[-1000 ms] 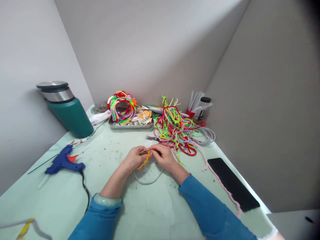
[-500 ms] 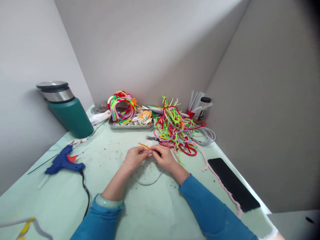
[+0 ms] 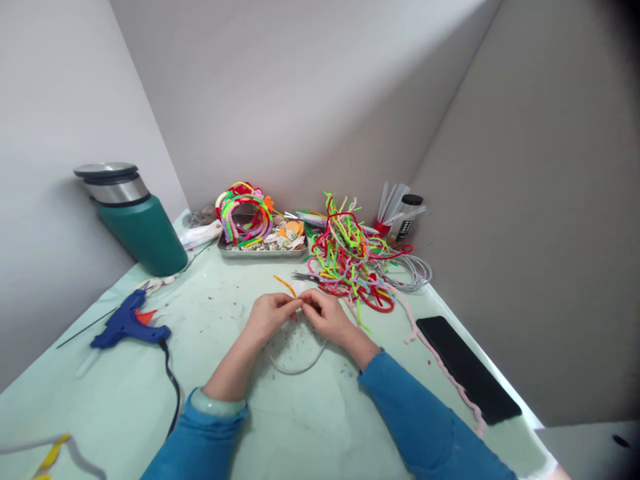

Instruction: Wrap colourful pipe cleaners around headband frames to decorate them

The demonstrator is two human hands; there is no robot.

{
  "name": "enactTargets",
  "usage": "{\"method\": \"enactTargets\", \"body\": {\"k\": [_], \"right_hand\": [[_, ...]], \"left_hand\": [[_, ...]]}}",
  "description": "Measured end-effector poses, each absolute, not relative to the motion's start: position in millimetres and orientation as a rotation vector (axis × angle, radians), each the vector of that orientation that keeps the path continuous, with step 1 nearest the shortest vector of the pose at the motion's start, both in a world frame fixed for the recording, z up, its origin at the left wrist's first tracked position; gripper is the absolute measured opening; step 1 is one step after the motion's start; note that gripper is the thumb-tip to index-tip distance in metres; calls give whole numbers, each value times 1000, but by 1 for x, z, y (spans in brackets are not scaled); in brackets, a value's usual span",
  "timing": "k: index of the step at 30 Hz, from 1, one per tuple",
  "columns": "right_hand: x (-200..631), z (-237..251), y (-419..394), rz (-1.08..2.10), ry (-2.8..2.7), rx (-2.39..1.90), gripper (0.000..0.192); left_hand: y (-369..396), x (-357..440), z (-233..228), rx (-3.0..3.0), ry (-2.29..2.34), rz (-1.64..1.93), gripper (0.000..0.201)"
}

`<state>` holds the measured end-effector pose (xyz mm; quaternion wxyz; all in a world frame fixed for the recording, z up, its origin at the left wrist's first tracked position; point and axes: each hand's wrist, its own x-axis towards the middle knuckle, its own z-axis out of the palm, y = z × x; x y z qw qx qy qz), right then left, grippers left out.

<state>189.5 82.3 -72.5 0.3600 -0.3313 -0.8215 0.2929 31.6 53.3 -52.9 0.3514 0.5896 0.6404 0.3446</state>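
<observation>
Grey walls corner a pale green bench (image 3: 310, 427). A metal tray (image 3: 260, 251) holds wrapped headbands (image 3: 243, 212) and paper bits. Mid-bench, the left hand (image 3: 270, 315) and right hand (image 3: 326, 315) meet, fingers pinched on an orange pipe cleaner (image 3: 285, 285) and a grey hoop (image 3: 295, 363).

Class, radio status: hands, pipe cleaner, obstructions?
Left hand and right hand pinching orange pipe cleaner on pale hoop. Scissors just beyond.

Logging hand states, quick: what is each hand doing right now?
Left hand: closed, pinching the orange pipe cleaner and the clear headband.
Right hand: closed, pinching the same spot.
</observation>
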Motion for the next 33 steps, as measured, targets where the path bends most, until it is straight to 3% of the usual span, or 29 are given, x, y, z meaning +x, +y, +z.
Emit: {"method": "enactTargets", "body": {"k": [7,25,33], "right_hand": [[188,-78,86,792,-2074,-909,14],[190,-72,83,793,-2102,-882,8],[189,-72,82,966,-2028,-848,8]], "left_hand": [[59,29,-63,1523,1544,936,30],[51,34,-46,1367,1623,900,31],[50,32,-43,1335,1556,903,30]]}}
